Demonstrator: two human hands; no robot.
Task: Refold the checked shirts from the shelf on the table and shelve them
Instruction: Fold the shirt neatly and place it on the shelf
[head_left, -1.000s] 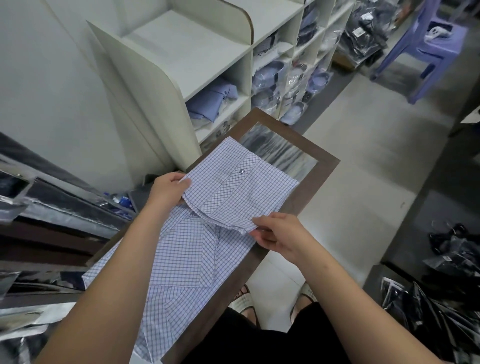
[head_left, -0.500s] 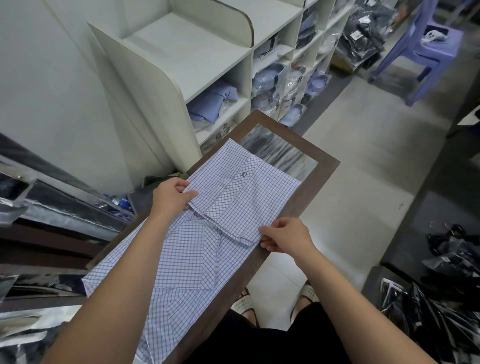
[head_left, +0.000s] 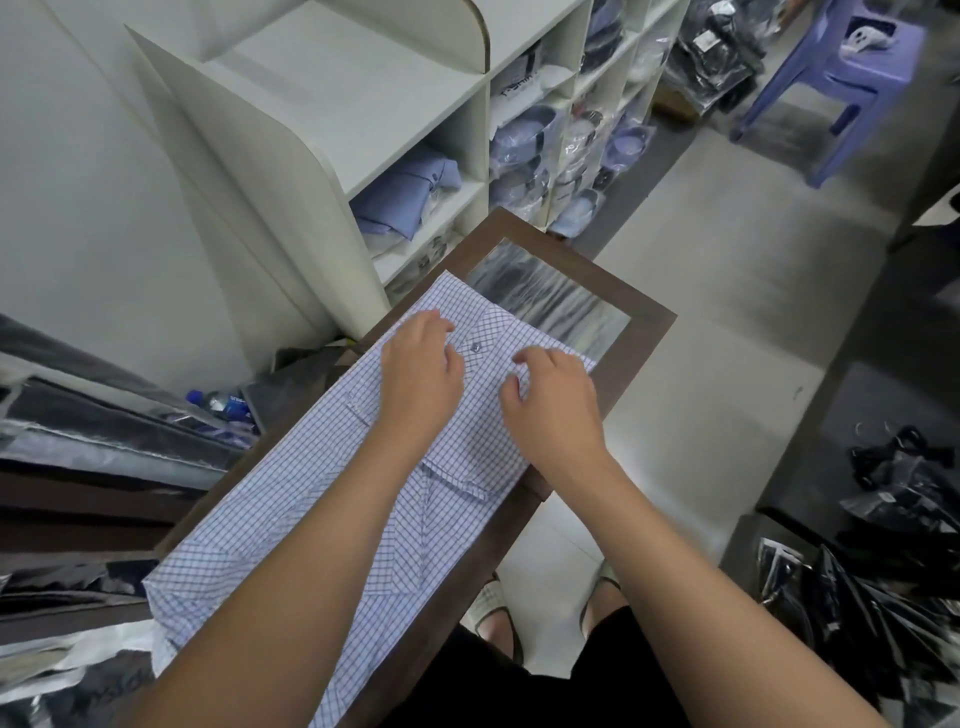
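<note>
Mid-frame, the checked shirt (head_left: 291, 509) lies on the counter (head_left: 641, 332). The left hand (head_left: 421, 384) presses it with loosely bent fingers, and the right hand (head_left: 556, 408) pinches its fabric with curled fingers.

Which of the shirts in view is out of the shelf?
The checked shirt, spread on the table under the left hand and right hand. The plain blue shirts sit folded in the shelf compartments.

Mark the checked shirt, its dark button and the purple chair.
checked shirt (head_left: 270, 493): head view, on the flat body panel, lower half.
dark button (head_left: 474, 348): head view, centre of the button, on the folded-over upper part.
purple chair (head_left: 883, 65): head view, on the seat, top right of the picture.
</note>
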